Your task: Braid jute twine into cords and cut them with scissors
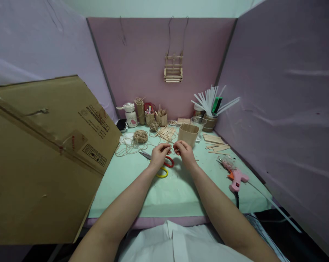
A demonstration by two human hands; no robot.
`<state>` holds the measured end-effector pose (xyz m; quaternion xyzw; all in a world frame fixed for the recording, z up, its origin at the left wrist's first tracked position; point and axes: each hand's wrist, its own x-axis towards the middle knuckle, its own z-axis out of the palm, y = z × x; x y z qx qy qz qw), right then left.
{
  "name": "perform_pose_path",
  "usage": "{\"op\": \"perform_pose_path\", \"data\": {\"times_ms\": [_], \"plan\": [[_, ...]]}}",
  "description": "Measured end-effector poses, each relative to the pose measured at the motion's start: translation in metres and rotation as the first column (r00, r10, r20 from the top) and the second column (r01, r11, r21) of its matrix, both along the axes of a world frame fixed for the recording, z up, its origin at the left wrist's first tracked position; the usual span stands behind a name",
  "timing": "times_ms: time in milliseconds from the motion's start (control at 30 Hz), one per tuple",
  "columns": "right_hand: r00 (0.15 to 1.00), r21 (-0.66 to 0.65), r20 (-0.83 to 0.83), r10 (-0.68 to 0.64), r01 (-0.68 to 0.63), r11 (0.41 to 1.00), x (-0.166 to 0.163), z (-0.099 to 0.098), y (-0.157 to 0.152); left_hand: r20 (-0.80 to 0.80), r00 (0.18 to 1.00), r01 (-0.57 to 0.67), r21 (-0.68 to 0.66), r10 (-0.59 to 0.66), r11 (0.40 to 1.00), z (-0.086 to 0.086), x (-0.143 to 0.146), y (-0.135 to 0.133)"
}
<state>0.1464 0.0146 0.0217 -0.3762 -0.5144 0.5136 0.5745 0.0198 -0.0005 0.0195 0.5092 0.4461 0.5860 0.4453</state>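
Both hands meet over the middle of the table, fingertips close together. My left hand (pixel 160 153) is closed in a pinch, and my right hand (pixel 184 150) pinches just beside it. Something small and pale seems to be between the fingertips, too small to name. Under my left hand lie scissors (pixel 169 162) with one red and one yellow handle loop, the blades pointing left. Right behind my right hand stands a cup made of craft sticks (pixel 188 134). A ball of twine (pixel 140 136) with loose strands sits to the left.
A pink glue gun (pixel 237 178) lies at the right, near craft sticks (pixel 219 147). White glue sticks (pixel 208 100) stand in a holder at the back right. A white bottle (pixel 131 115) stands at the back left. A large cardboard sheet (pixel 50 160) leans at the left.
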Motion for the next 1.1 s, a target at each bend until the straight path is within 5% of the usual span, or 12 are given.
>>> {"op": "perform_pose_path", "data": {"times_ms": [133, 267, 500, 767, 900, 967, 1100], "plan": [[0.999, -0.086, -0.037, 0.027, -0.03, 0.996, 0.0, -0.001, 0.001, -0.093, 0.995, 0.031, 0.075, -0.023, 0.997, -0.004, -0.001, 0.0], [0.998, -0.022, -0.011, 0.056, -0.056, 0.998, -0.001, -0.003, 0.0, -0.164, 0.986, 0.027, 0.09, -0.012, 0.996, -0.004, 0.0, -0.001], [0.983, -0.101, -0.035, -0.179, 0.175, 0.979, 0.002, -0.006, 0.003, -0.113, 0.99, 0.088, 0.006, -0.086, 0.996, -0.002, 0.005, -0.004], [0.966, -0.179, -0.035, -0.254, 0.244, 0.953, 0.005, -0.014, 0.01, -0.126, 0.985, 0.119, -0.022, -0.121, 0.993, -0.002, 0.008, -0.007], [0.977, -0.221, 0.155, -0.148, 0.18, 0.959, 0.006, -0.019, 0.013, -0.094, 0.992, 0.085, -0.036, -0.088, 0.996, -0.005, 0.007, -0.003], [0.926, -0.123, 0.334, -0.177, 0.229, 0.966, 0.006, -0.02, 0.012, -0.069, 0.997, 0.023, -0.042, -0.026, 0.999, -0.006, 0.004, -0.001], [0.783, 0.373, 0.481, -0.395, 0.225, 0.9, 0.004, -0.014, 0.002, -0.071, 0.993, -0.099, -0.038, 0.096, 0.994, -0.007, 0.0, 0.003]]}}
